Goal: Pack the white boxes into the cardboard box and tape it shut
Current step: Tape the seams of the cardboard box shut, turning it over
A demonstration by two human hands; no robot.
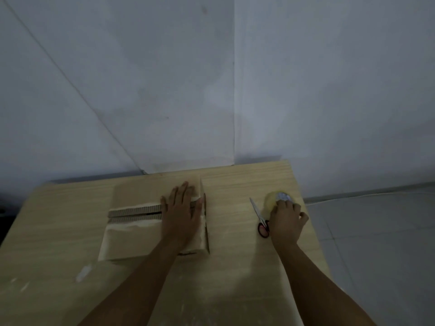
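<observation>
A cardboard box lies on the wooden table, its top flaps folded down with a narrow seam between them. My left hand presses flat on the flaps over the seam at the box's right end, fingers straight. To the right, my right hand curls over a roll of clear tape that rests on the table. No white boxes show; the inside of the cardboard box is hidden.
Scissors with red-and-black handles lie just left of my right hand, blades pointing away from me. The table's right edge is close to the tape, with grey floor beyond. A grey wall stands behind the table.
</observation>
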